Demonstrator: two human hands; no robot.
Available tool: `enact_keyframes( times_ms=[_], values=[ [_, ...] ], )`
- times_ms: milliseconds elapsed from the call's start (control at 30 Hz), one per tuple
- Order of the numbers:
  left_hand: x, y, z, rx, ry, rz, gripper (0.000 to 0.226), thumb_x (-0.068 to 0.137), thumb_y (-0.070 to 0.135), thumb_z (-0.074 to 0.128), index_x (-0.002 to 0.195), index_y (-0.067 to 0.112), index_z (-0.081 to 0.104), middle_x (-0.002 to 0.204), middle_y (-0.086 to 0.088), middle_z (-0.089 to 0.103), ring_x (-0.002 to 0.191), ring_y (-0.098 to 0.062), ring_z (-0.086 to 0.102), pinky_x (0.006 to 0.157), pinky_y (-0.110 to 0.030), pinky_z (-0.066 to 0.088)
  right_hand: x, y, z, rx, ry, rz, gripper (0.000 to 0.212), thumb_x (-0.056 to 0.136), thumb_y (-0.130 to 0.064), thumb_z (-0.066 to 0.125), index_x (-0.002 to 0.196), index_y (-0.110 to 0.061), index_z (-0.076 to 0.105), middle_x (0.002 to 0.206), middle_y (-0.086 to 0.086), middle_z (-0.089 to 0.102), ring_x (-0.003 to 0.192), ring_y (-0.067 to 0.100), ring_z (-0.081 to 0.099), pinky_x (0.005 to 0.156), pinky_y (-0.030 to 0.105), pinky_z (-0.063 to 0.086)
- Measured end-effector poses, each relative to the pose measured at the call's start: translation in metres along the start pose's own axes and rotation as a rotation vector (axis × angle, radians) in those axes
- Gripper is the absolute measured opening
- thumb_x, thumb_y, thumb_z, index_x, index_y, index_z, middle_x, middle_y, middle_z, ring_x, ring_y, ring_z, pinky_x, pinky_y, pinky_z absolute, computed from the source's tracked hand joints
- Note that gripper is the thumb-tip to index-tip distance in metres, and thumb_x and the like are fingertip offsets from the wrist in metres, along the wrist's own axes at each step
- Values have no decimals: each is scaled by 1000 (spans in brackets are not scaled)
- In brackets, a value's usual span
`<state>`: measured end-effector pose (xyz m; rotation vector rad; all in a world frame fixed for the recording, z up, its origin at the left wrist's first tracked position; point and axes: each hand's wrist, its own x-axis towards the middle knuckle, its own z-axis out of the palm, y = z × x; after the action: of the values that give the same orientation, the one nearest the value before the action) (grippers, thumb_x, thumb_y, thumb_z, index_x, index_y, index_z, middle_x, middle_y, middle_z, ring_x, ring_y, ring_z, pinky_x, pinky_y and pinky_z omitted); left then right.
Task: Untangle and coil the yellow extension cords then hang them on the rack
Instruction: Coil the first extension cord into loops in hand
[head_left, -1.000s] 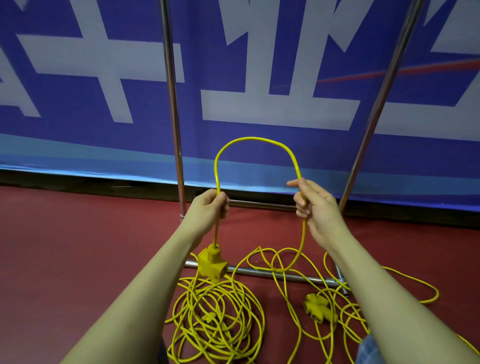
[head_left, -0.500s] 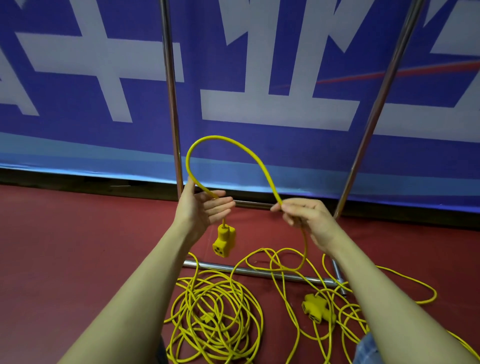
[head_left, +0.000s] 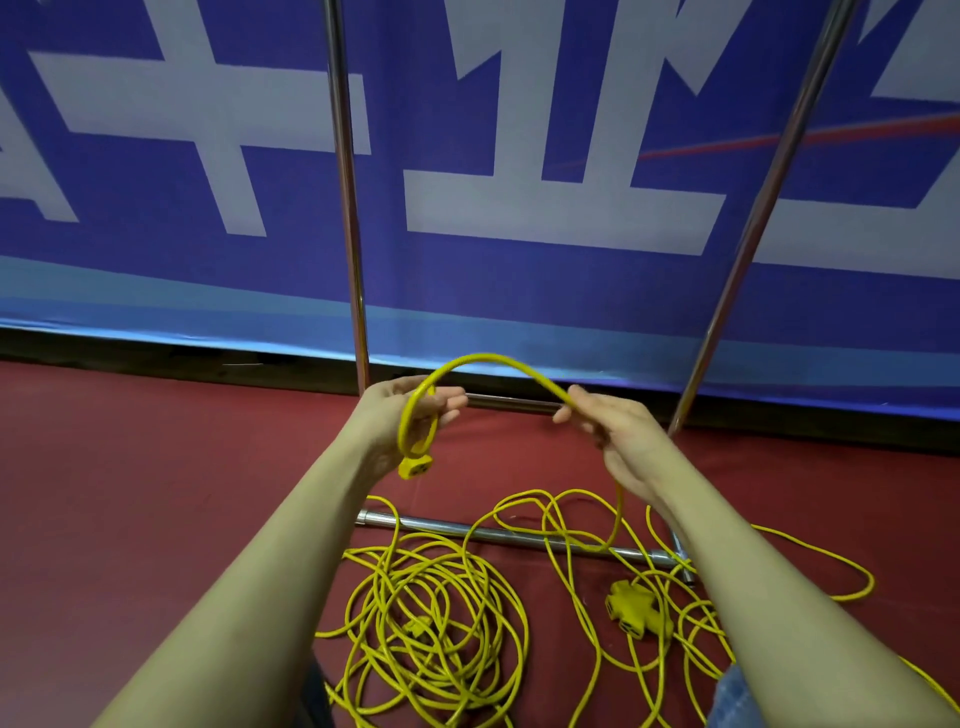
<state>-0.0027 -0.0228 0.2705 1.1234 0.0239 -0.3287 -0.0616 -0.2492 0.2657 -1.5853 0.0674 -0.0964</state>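
— So where is the yellow cord (head_left: 498, 364)?
— Arched between both hands above the red floor (head_left: 130, 493), more lying tangled below by the rack (head_left: 348, 208).
— And the grips?
— The left hand (head_left: 400, 415) cradles a loop with loosely curled fingers, socket end (head_left: 415, 465) dangling; the right hand (head_left: 608, 426) pinches the cord.

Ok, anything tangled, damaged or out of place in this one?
No damage shows. The odd part is the floor: yellow cords lie in loose, overlapping tangles across the rack's base bar, one socket block buried among them. Left hand and right hand hold one arched cord.
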Motion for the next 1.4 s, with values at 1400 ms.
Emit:
enact_keyframes(
  times_ms=[1400],
  values=[
    [8,-2,16,-85,-104,-108,26,103,16,36,105,2,58,65,-1,69,43,-3,50,42,-13,39,23,17,10,-328,233,67,37,90,1,51,123,-16,51,86,8,60,63,17,56,57,23,42]
  ],
)
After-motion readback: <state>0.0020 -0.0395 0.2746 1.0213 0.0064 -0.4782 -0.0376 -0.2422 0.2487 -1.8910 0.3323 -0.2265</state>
